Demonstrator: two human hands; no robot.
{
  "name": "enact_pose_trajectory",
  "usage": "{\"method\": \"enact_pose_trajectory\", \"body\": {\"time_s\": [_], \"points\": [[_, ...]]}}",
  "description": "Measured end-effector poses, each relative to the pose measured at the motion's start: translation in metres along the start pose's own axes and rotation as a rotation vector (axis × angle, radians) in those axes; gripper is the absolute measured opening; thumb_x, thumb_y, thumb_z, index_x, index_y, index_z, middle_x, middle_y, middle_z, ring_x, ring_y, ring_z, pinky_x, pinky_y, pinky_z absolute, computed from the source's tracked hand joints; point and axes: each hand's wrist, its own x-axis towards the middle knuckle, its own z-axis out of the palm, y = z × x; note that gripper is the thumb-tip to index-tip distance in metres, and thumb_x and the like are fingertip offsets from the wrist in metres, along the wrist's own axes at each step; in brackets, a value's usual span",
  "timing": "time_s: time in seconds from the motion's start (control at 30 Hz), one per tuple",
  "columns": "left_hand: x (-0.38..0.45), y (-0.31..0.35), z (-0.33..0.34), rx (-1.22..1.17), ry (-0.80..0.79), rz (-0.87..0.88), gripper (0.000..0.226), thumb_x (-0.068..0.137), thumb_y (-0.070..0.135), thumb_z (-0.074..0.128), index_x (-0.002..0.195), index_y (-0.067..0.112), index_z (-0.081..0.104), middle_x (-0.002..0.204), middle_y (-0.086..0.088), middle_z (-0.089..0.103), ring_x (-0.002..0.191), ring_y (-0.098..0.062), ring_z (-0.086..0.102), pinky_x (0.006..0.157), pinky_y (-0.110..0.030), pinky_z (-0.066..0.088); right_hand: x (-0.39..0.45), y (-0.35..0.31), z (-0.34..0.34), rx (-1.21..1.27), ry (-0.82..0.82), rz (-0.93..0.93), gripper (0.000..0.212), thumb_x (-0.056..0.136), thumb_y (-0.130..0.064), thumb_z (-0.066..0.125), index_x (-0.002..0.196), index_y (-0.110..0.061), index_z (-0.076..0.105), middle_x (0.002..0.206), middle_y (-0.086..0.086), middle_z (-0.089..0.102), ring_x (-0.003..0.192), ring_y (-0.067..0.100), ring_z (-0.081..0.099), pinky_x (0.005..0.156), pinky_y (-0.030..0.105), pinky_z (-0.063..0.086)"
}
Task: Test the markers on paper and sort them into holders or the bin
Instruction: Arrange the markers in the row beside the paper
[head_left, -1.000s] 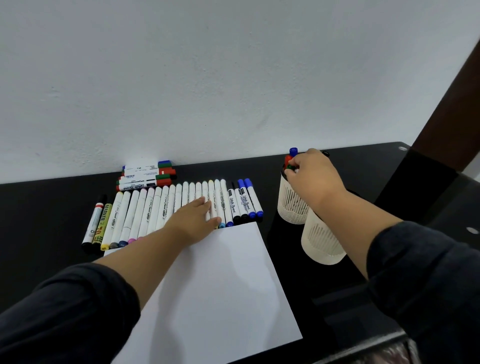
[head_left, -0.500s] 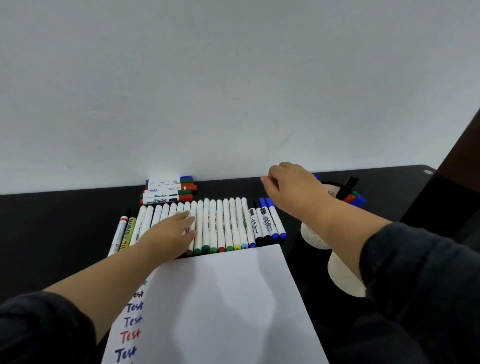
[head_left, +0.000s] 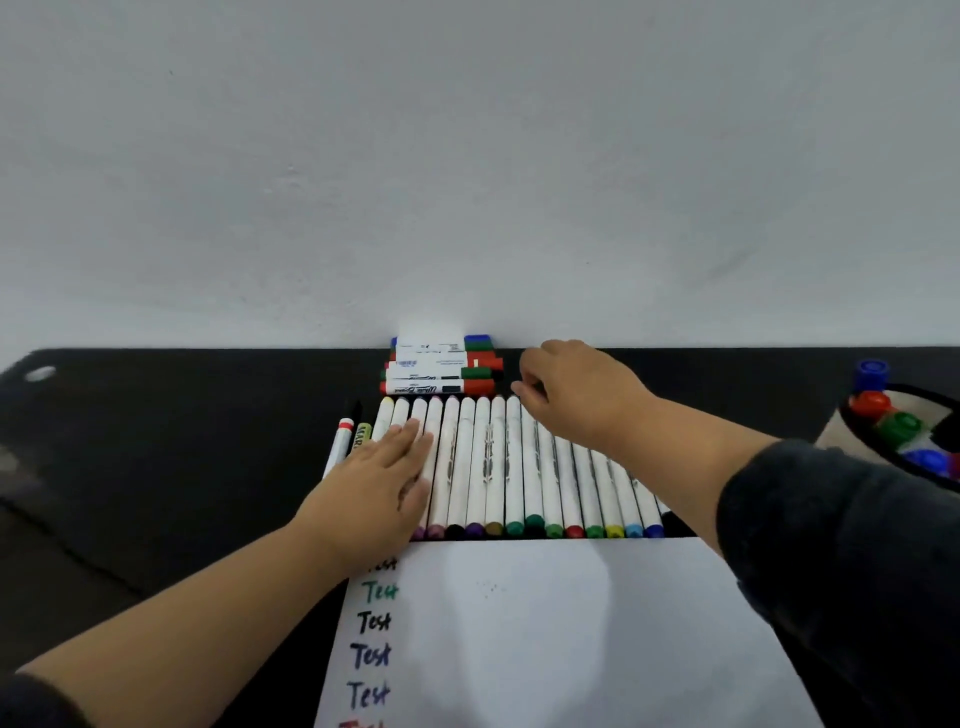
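now the right hand (head_left: 582, 395) has its fingers curled down at the far tips of the row of markers (head_left: 519, 467), thumb and forefinger drawn together; i cannot tell whether they already pinch a barrel or only hover over it. a second ago that hand was at the holder (head_left: 904, 431) dropping one in, half a second ago crossing over, so i judge one sort cycle closed and the next pick starting. left hand (head_left: 379, 483) lies flat, fingers straight, pressing the left end of the row, steadying it as before. outward: the row lies side by side, coloured caps just beside the paper (head_left: 561, 634), which carries a column of "test" marks down its left edge. a stack of whiteboard markers (head_left: 441, 366) sits against the wall. holder at far right has several capped markers in it. no bin in view.
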Motion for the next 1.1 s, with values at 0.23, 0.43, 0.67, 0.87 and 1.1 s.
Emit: {"method": "enact_pose_trajectory", "body": {"time_s": [0.23,0.43,0.67,0.87,1.1], "points": [[0.003,-0.004,0.009,-0.012,0.051,0.020,0.072,0.083,0.056,-0.005,0.149,0.029,-0.002,0.156,0.011,-0.010,0.131,0.005,-0.016,0.107,-0.018,-0.012,0.052,-0.005,0.033,0.044,-0.088,-0.075,0.032,0.098,-0.024,0.045,0.129,-0.018,0.050,0.123,0.004,0.049,0.113,0.023,0.044,0.090,0.033,0.039],[0.003,-0.008,0.012,-0.004,0.086,0.032,0.080,0.076,0.055,-0.010,0.150,0.028,0.000,0.157,0.009,-0.007,0.138,0.002,-0.011,0.107,-0.018,-0.012,0.085,-0.014,0.045,0.062,-0.162,-0.101,0.035,0.097,-0.013,0.046,0.130,-0.019,0.054,0.131,0.004,0.051,0.121,0.023,0.043,0.095,0.031,0.038],[0.003,-0.007,0.013,-0.010,0.078,0.029,0.068,0.086,0.048,0.004,0.150,0.027,0.000,0.157,0.008,-0.007,0.143,-0.005,-0.007,0.111,-0.020,-0.010,0.101,-0.026,0.055,-0.017,-0.203,-0.085,0.035,0.093,-0.008,0.047,0.125,-0.019,0.057,0.125,0.003,0.057,0.112,0.023,0.051,0.083,0.028,0.039],[0.002,-0.008,0.013,-0.013,0.076,0.032,0.061,0.093,0.045,0.008,0.150,0.025,0.001,0.158,0.006,-0.007,0.143,-0.006,-0.007,0.113,-0.022,-0.008,0.111,-0.033,0.054,-0.077,-0.252,-0.081,0.034,0.090,-0.006,0.049,0.120,-0.018,0.059,0.120,0.005,0.059,0.110,0.024,0.054,0.088,0.030,0.044],[0.000,-0.006,0.010,-0.009,0.015,0.008,0.056,0.100,0.038,0.020,0.150,0.024,-0.001,0.158,0.005,-0.009,0.143,-0.007,-0.009,0.114,-0.023,-0.008,0.107,-0.028,0.045,-0.135,-0.171,-0.114,0.043,0.090,-0.004,0.045,0.132,-0.011,0.051,0.129,0.011,0.047,0.121,0.028,0.040,0.092,0.036,0.040]]}}
